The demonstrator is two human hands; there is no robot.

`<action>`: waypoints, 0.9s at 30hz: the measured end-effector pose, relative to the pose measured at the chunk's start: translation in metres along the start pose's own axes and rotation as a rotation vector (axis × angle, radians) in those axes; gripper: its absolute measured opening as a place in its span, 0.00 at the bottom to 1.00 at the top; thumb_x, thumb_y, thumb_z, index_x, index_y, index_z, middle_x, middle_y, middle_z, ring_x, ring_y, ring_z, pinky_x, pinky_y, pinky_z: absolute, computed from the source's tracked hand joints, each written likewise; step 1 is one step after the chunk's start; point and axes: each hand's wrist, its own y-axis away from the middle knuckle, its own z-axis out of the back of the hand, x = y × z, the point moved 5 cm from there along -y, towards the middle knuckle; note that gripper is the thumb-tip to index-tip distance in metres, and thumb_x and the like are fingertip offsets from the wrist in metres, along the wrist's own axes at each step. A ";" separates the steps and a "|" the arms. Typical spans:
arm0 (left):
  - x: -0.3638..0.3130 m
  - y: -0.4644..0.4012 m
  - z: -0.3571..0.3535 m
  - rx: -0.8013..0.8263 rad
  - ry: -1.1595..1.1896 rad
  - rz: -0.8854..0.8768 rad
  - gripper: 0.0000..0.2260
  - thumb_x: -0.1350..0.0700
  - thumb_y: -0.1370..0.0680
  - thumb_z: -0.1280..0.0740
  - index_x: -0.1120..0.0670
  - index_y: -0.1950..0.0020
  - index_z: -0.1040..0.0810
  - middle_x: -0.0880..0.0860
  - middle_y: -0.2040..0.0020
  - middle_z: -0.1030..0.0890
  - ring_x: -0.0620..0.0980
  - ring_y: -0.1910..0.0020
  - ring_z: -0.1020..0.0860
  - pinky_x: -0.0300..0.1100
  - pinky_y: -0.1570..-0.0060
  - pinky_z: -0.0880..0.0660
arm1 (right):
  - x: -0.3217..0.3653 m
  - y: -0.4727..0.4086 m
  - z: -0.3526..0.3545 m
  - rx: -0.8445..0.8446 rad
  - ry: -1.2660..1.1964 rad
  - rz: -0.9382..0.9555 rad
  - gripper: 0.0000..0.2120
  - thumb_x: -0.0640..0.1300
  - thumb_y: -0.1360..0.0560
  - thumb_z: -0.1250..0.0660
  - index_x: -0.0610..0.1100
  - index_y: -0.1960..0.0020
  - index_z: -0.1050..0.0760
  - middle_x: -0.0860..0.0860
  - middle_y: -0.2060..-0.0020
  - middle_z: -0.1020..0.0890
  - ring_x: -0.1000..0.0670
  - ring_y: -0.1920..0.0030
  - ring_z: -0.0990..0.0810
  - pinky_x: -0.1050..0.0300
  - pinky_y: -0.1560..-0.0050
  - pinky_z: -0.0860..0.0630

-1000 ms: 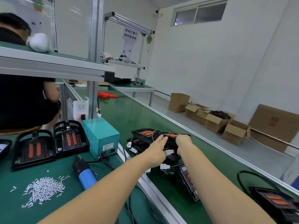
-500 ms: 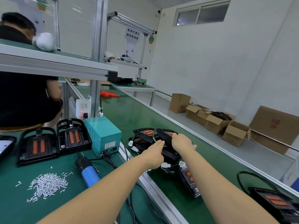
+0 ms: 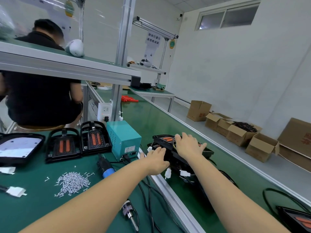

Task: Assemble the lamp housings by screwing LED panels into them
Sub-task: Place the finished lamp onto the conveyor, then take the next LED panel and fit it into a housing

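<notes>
Two hands are on the stack of black lamp housings lying on the green conveyor belt, just past the teal power supply box. Head view: right hand lies over the top housing, fingers spread and bent over its far edge. Left hand sits at the near side of the stack, fingers extended against it; whether they hook under the edge, cannot tell. White wire connectors dangle beneath.

Judged step: fetching the next housing, no screwing yet. The next move calls for lifting one housing free of its wires and carrying it to the bench, where the screw pile and electric screwdriver wait beside two housings with orange inserts.
</notes>
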 end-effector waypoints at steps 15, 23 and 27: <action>0.154 0.102 0.018 -0.149 -0.095 0.341 0.26 0.48 0.17 0.52 0.47 0.22 0.61 0.47 0.21 0.60 0.53 0.23 0.58 0.61 0.29 0.62 | 0.155 0.090 -0.081 0.212 -0.042 0.419 0.24 0.52 0.17 0.56 0.48 0.23 0.42 0.49 0.25 0.38 0.47 0.25 0.42 0.30 0.28 0.58; 0.231 0.173 0.024 -0.252 -0.061 0.534 0.26 0.47 0.17 0.52 0.46 0.22 0.60 0.46 0.21 0.59 0.52 0.23 0.58 0.61 0.29 0.61 | 0.234 0.156 -0.120 0.342 -0.104 0.563 0.26 0.56 0.17 0.57 0.51 0.20 0.49 0.51 0.22 0.44 0.50 0.22 0.48 0.33 0.27 0.62; 0.251 0.201 0.026 -0.300 -0.086 0.578 0.26 0.47 0.17 0.51 0.46 0.22 0.60 0.47 0.21 0.59 0.52 0.23 0.58 0.61 0.29 0.61 | 0.261 0.180 -0.132 0.388 -0.085 0.613 0.26 0.56 0.16 0.57 0.51 0.20 0.50 0.50 0.21 0.46 0.50 0.22 0.49 0.34 0.27 0.63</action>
